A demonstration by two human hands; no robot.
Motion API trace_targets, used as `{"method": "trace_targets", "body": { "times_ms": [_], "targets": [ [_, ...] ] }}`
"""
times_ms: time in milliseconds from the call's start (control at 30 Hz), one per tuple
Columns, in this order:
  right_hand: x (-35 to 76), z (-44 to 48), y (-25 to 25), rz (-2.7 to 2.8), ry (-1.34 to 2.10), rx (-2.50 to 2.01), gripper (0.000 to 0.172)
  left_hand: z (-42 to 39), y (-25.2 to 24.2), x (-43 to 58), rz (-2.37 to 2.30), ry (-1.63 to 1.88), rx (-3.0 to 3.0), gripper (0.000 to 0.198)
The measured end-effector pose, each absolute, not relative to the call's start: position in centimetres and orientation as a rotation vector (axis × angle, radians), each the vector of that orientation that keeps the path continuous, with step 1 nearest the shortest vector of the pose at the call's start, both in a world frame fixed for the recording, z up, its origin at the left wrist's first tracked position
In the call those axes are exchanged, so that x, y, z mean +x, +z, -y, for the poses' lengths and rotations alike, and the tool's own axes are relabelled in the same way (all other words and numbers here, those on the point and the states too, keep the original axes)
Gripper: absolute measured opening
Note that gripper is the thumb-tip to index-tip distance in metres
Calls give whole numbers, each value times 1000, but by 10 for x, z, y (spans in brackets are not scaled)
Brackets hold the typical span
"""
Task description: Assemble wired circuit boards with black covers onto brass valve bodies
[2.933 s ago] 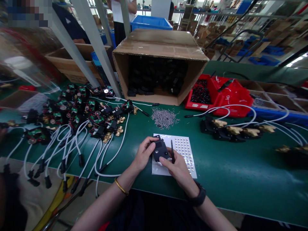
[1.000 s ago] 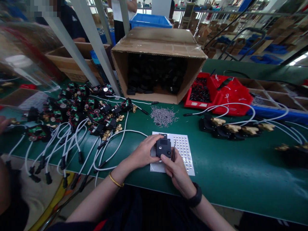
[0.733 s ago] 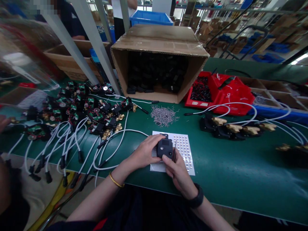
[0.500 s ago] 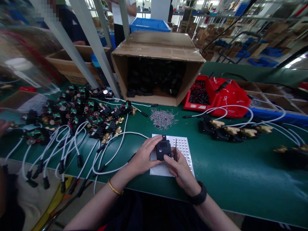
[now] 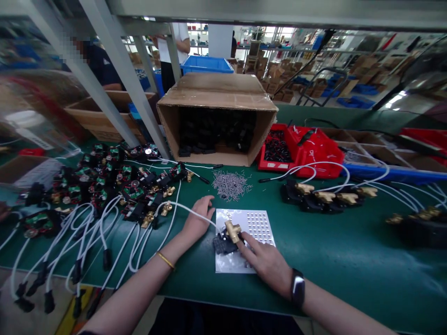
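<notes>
A black boxy unit [image 5: 223, 243] with a brass tee fitting [image 5: 233, 231] on top and a white cable lies over the white sheet [image 5: 223, 265], which bears rows of small shiny dots. My right hand [image 5: 267, 258] has its fingers against the fitting's right side, gripping the unit; its thumb is hidden. My left hand [image 5: 198, 218] is off the unit, low over the table to its left, with fingers apart and nothing seen in them. Beyond its fingertips lies a pile of small screws [image 5: 229, 185].
Black units with exposed circuit boards [image 5: 132, 190] and white cables crowd the left. Behind stands a cardboard box [image 5: 216, 93] of black parts. Red bins [image 5: 317, 153] sit back right, with more brass-fitted units [image 5: 310, 197] before them. Two people are visible beyond the table.
The unit has turned over, from its plain black face to the brass fitting upward. My left hand has let go and moved left. The view has tilted up.
</notes>
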State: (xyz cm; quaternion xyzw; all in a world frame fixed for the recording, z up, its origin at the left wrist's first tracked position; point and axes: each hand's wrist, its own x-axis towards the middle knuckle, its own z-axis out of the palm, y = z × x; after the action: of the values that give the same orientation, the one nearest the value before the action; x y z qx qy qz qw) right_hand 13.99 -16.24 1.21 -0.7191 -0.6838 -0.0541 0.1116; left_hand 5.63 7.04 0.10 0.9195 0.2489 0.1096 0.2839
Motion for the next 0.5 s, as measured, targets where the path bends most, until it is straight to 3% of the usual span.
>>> {"method": "trace_targets", "body": {
  "times_ms": [100, 200, 500],
  "targets": [
    [155, 153, 19, 1553, 97, -2095, 24, -75, -3, 84, -784, 260, 2456, 16],
    [187, 116, 19, 1060, 239, -2270, 21, -78, -5, 104, -906, 216, 2482, 16],
    [208, 46, 6, 893, 311, -2534, 16, -81, 7, 113, -743, 43, 2605, 19]
  ]
}}
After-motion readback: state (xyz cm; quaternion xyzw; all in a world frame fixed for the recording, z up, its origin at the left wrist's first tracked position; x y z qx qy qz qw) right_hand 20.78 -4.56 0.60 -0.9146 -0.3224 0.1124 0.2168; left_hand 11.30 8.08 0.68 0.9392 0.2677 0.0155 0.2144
